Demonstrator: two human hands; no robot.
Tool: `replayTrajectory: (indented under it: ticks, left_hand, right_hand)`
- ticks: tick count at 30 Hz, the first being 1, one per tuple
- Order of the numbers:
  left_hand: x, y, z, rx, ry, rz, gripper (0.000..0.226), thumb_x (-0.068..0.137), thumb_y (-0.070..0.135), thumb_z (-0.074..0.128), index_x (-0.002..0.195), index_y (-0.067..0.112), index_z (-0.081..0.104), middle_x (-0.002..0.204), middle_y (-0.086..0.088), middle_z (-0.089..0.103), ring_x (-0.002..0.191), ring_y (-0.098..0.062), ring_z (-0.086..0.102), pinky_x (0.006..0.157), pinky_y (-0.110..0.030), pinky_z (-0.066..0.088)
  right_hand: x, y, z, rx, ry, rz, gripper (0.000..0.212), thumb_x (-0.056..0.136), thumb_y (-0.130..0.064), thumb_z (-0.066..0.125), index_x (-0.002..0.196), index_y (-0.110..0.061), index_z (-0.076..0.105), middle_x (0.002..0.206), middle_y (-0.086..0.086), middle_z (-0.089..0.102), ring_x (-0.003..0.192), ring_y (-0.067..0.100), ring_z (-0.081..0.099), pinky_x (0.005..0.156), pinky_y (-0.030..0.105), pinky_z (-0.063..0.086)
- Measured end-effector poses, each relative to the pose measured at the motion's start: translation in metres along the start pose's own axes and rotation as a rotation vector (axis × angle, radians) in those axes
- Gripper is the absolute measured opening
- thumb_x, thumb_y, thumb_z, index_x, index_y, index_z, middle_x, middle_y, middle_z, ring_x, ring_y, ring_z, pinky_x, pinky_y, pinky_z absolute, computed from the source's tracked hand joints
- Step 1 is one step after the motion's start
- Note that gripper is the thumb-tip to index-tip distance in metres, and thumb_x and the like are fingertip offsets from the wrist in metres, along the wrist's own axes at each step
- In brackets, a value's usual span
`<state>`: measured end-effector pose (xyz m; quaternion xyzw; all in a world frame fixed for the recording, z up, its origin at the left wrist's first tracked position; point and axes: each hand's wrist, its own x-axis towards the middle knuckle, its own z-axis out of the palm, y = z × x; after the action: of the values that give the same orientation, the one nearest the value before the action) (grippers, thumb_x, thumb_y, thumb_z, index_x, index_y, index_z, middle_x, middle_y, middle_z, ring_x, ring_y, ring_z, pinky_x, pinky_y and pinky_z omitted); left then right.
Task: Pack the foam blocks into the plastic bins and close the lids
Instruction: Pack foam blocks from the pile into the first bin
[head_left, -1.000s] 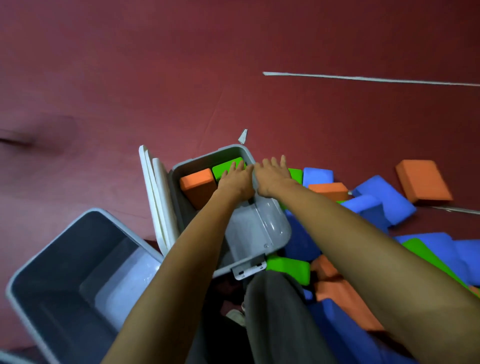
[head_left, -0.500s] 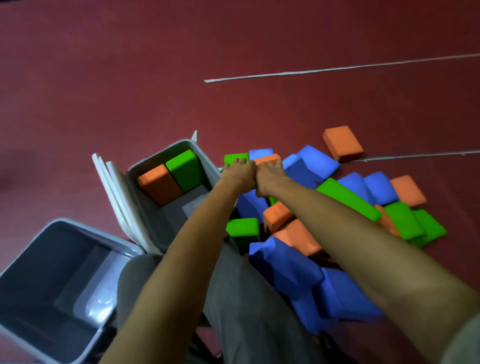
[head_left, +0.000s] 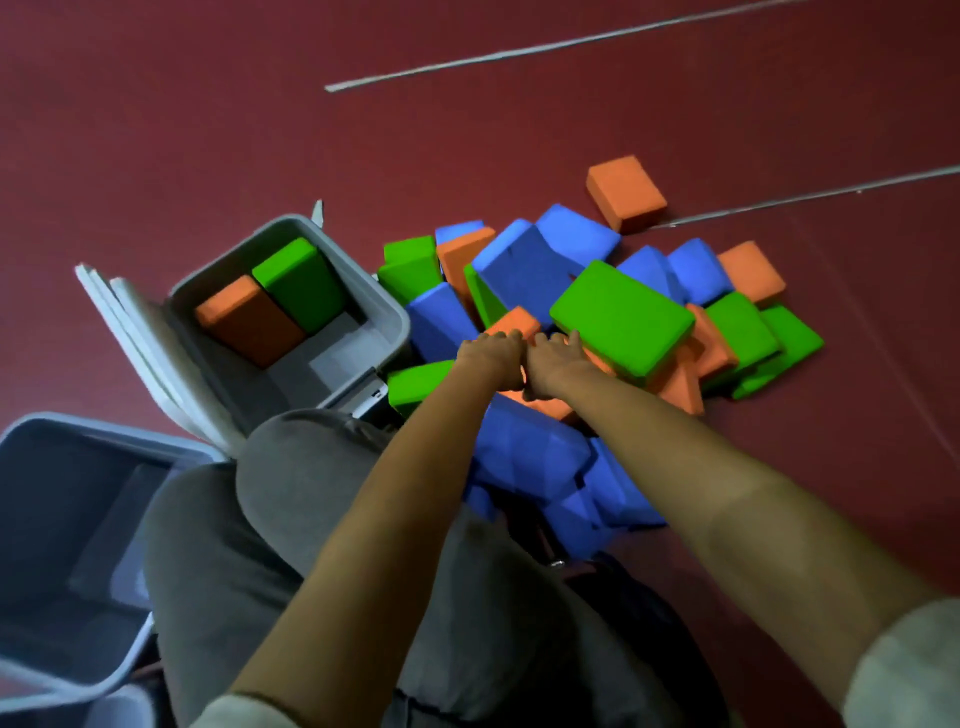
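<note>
Just beyond left hand (head_left: 492, 359), orange block (head_left: 516, 323)

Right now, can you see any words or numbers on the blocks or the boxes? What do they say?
There are no words, numbers or signs to read anywhere.
foam blocks: plain green, blue and orange, with no print.
grey bin holding two blocks: no label shows.
empty bin: no label shows.
white floor lines: just stripes, not letters.
</note>
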<state>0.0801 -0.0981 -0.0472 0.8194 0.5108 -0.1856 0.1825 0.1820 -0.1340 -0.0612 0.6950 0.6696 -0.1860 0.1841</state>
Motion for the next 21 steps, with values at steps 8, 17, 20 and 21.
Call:
replayTrajectory:
  ticks: [8,17,20,21]
  left_hand:
    - [0.005,0.007,0.061,0.180,-0.196,-0.061,0.083,0.080,0.036,0.079,0.146,0.015,0.034,0.157,-0.018,0.026,0.145,-0.040,0.026,0.111,-0.056,0.031]
    - [-0.008,0.010,0.131,0.225,0.093,-0.109,0.063,0.092,0.018,0.058,0.148,0.009,0.030,0.142,-0.014,0.037,0.129,-0.042,0.038,0.109,-0.059,0.029]
    - [-0.006,0.014,0.131,0.222,0.087,-0.136,0.045,0.097,0.014,0.053,0.140,0.005,0.043,0.140,-0.011,0.036,0.127,-0.037,0.040,0.097,-0.046,0.044]
    - [-0.005,0.012,0.130,0.227,0.092,-0.169,0.042,0.099,0.014,0.049,0.140,0.005,0.045,0.141,-0.012,0.036,0.129,-0.034,0.040,0.096,-0.041,0.045]
  right_hand:
    - [-0.002,0.007,0.073,0.088,-0.136,0.015,0.071,0.084,-0.037,0.073,0.143,-0.019,0.038,0.147,0.010,0.041,0.140,0.035,0.036,0.117,0.059,0.019]
    - [-0.006,0.033,0.142,0.117,-0.294,0.179,0.089,0.077,-0.036,0.078,0.148,-0.017,0.028,0.151,0.013,0.032,0.140,0.041,0.030,0.114,0.064,0.020]
    - [-0.013,0.033,0.163,0.103,-0.329,0.174,0.099,0.077,-0.038,0.081,0.152,-0.016,0.021,0.154,0.014,0.026,0.142,0.043,0.027,0.113,0.069,0.019]
    - [-0.015,0.032,0.170,0.098,-0.327,0.166,0.103,0.078,-0.039,0.081,0.155,-0.014,0.016,0.156,0.014,0.023,0.143,0.044,0.025,0.113,0.069,0.019]
